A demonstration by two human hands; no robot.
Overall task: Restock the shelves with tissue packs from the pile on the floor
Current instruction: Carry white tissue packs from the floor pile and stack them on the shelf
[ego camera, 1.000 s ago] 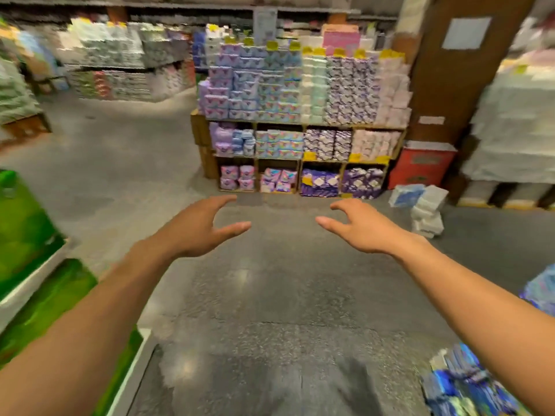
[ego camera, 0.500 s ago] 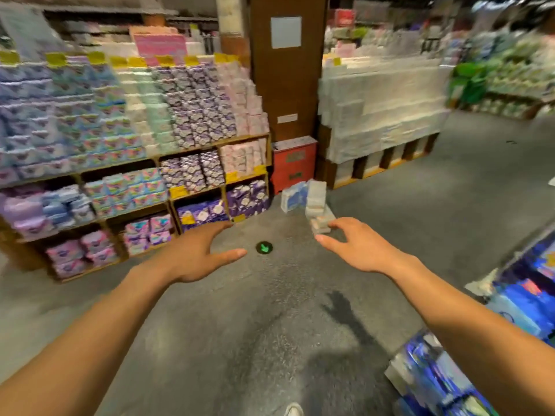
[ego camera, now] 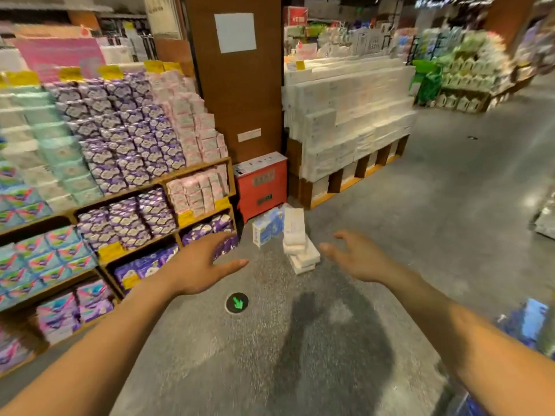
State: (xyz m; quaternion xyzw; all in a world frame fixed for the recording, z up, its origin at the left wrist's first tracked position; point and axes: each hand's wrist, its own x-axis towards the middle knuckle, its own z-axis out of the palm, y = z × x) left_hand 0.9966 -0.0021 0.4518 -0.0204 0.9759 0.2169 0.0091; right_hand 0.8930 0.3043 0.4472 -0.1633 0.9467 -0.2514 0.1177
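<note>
A small pile of tissue packs [ego camera: 297,246] lies on the grey floor ahead: several white packs stacked crookedly, with a blue-and-white pack [ego camera: 267,225] leaning behind them. My left hand [ego camera: 201,265] reaches forward, empty, fingers spread, just left of the pile and in front of the lowest shelf. To the right of the pile my right hand [ego camera: 357,259] is also empty, with its fingers apart. Neither hand touches a pack. The wooden shelves [ego camera: 198,168] on the left hold purple, pink, teal and blue packs.
A red box [ego camera: 261,184] stands against a brown pillar [ego camera: 237,85] behind the pile. Right of it is a tall stack of white tissue bales [ego camera: 345,121] on wooden pallets. A round green-arrow floor marker [ego camera: 237,303] lies between my arms. Blue packs [ego camera: 525,322] sit at the right edge.
The view has swung right and moved closer: the shelves slid left and the floor pile now sits between my outstretched hands. Both hands stay empty with fingers apart.
</note>
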